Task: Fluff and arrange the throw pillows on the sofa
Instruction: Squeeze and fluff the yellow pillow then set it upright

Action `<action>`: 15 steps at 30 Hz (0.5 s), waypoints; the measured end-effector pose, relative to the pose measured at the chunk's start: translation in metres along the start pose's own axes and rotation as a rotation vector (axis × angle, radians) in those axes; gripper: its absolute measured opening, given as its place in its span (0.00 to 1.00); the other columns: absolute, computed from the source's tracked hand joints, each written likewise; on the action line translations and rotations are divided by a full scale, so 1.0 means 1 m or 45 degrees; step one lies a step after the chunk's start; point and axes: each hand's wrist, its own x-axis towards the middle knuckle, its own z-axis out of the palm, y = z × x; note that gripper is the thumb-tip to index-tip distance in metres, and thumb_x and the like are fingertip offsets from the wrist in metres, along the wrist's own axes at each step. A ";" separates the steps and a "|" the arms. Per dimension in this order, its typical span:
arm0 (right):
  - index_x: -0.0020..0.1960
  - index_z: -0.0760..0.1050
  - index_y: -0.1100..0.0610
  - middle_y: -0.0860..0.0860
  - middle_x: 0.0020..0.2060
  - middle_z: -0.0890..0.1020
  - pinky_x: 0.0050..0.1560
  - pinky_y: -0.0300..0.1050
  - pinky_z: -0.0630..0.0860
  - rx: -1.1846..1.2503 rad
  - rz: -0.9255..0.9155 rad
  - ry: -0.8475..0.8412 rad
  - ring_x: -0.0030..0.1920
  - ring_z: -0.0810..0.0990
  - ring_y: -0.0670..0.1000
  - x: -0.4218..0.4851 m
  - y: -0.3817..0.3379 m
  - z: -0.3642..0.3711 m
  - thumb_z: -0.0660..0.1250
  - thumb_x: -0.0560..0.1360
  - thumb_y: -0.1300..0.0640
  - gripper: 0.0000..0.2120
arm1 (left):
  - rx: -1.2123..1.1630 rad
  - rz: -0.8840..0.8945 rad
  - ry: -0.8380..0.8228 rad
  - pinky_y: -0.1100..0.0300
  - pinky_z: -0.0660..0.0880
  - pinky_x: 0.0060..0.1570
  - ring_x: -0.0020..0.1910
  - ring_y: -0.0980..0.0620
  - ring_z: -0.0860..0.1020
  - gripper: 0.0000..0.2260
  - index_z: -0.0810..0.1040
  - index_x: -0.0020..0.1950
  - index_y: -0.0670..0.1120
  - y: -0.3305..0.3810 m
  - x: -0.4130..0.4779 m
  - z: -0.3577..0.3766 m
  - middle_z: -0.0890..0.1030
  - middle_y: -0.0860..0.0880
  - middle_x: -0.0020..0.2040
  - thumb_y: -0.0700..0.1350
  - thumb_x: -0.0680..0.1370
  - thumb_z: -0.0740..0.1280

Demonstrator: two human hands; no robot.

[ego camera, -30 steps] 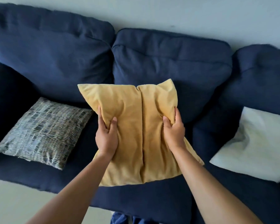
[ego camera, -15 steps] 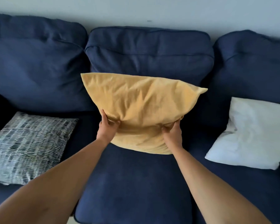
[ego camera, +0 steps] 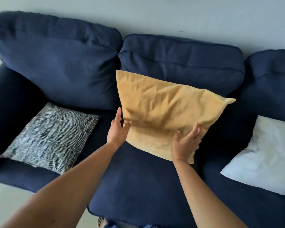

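A yellow throw pillow leans against the middle back cushion of the navy sofa, its lower edge on the seat. My left hand touches its lower left edge with the fingers spread. My right hand lies flat on its lower right corner, fingers apart. Neither hand grips the fabric. A grey patterned pillow lies flat on the left seat. At the right, a white pillow leans on the seat.
Three large navy back cushions line the pale wall. The sofa's left armrest rises beside the patterned pillow. Light floor shows at the lower left, in front of the sofa.
The yellow pillow went from being squeezed in the air to resting against the middle back cushion. Both hands have loosened from a grip to open palms on its lower edge.
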 end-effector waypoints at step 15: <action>0.73 0.67 0.54 0.57 0.65 0.73 0.66 0.52 0.68 -0.221 -0.303 -0.908 0.66 0.71 0.58 -0.176 -0.129 0.140 0.63 0.77 0.60 0.25 | -0.008 -0.282 0.190 0.60 0.76 0.38 0.35 0.55 0.81 0.16 0.76 0.68 0.60 -0.166 -0.042 -0.217 0.82 0.45 0.57 0.54 0.79 0.64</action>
